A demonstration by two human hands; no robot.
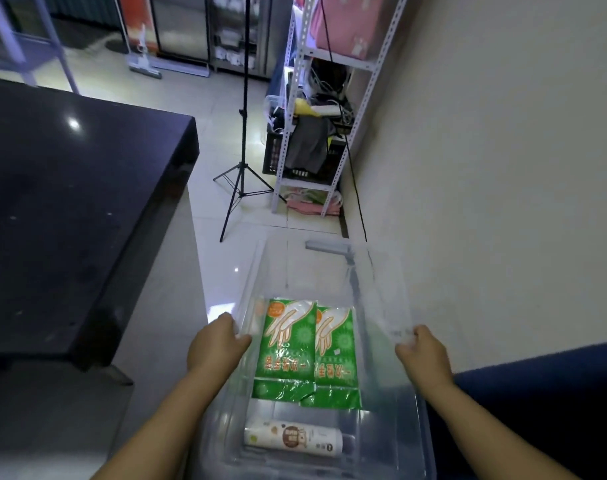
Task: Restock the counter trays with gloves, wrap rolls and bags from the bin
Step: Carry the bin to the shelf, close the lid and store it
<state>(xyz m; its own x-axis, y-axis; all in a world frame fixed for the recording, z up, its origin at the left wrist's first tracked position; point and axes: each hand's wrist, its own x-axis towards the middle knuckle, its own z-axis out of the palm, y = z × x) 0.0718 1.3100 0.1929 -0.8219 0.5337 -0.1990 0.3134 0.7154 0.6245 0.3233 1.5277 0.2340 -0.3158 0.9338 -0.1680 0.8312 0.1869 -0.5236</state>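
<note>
Head view: my left hand [215, 344] and right hand [425, 355] grip opposite side rims of the clear bin [385, 306], fingers curled over. Two green glove packets [284, 341] and one roll [293, 439], probably wrap, lie inside. Recommend a level lift toward the dark counter [70, 220], well apart at left.

we see a black tripod stand [243, 140] on the pale tiled floor [225, 98], just beside a white metal shelf rack [340, 62] set against the cream wall [502, 168]. a black crate [272, 157] sits on its lower shelf, pink cloth [309, 206] lies beneath, and a dark blue cushion [537, 393] fills our lower right.
</note>
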